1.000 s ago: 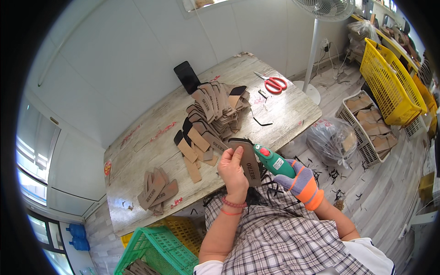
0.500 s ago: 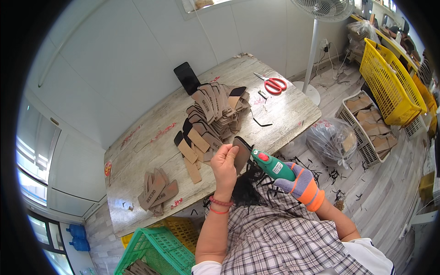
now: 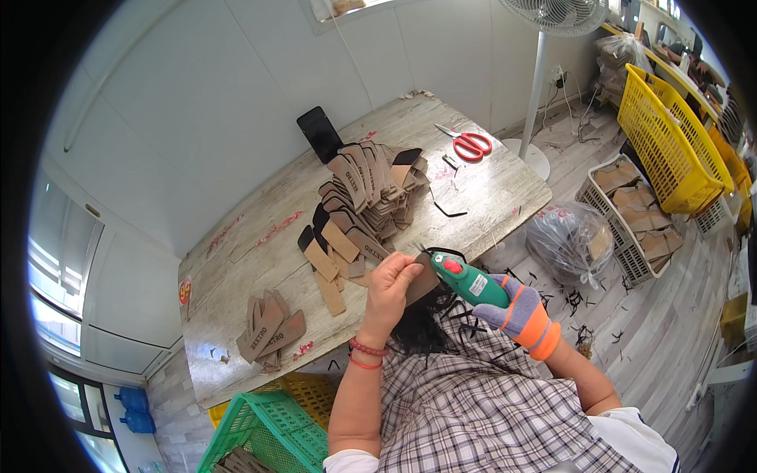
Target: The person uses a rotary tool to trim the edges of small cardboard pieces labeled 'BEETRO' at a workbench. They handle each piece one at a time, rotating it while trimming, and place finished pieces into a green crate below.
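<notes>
My left hand (image 3: 386,292) pinches a flat brown piece (image 3: 423,282) with a dark edge, held past the table's near edge. In my right hand (image 3: 520,315), gloved in grey and orange, is a green handheld electric cutter (image 3: 482,287) with a red button. Its head touches the piece's edge, and a thin black strip (image 3: 450,251) curls beside it. The blade itself cannot be made out. Similar brown pieces lie in a large fanned pile (image 3: 367,185), and a smaller stack (image 3: 272,327) sits at the table's near left.
Red-handled scissors (image 3: 471,147) and a black phone (image 3: 319,134) lie on the table (image 3: 236,268). Below stands a green crate (image 3: 276,422). Right of the table are a plastic bag (image 3: 569,240), a filled basket (image 3: 631,217), a yellow crate (image 3: 670,142) and a fan (image 3: 542,87). Black scraps litter the floor.
The brown piece has turned and dropped slightly in my left hand. The cutter's head has shifted along its edge, and a black strip now curls away there. My right hand has barely moved.
</notes>
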A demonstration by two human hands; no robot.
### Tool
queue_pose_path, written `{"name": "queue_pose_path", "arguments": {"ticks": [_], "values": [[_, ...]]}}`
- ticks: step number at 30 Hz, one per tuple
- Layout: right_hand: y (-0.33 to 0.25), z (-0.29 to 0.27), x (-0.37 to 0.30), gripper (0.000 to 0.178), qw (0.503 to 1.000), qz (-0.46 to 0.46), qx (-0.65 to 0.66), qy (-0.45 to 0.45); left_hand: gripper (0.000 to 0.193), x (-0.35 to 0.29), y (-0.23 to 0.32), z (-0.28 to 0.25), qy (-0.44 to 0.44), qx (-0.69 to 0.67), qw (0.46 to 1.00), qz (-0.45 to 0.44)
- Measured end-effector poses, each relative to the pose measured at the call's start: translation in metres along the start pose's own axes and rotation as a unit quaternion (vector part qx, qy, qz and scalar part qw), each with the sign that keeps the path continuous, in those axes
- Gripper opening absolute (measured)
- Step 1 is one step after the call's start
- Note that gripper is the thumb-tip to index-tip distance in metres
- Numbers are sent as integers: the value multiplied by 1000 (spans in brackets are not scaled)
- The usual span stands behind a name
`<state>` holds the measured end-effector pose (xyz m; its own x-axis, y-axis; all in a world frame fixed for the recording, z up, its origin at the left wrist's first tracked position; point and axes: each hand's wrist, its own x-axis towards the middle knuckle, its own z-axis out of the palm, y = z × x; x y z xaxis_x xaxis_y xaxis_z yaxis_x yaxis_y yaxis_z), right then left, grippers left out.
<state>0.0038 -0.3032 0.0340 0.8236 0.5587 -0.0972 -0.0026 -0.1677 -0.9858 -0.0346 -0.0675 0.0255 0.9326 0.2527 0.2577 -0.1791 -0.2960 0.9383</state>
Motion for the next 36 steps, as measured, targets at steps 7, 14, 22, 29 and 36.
{"name": "queue_pose_path", "arguments": {"ticks": [7,14,22,29,36], "values": [[-3,-3,-2,55,1000,-8,-5,1,16,11,8,-16,-37,144,986,74],[6,-10,-2,56,999,-18,-28,-12,17,21,27,-26,-78,259,953,135],[7,-13,-2,57,998,-26,-54,-19,17,31,39,-34,-151,290,934,147],[2,-9,-1,57,999,0,-35,-35,18,31,43,-36,-179,308,924,138],[14,-5,-3,54,1000,13,-14,13,14,-1,26,-121,41,200,977,-58]]}}
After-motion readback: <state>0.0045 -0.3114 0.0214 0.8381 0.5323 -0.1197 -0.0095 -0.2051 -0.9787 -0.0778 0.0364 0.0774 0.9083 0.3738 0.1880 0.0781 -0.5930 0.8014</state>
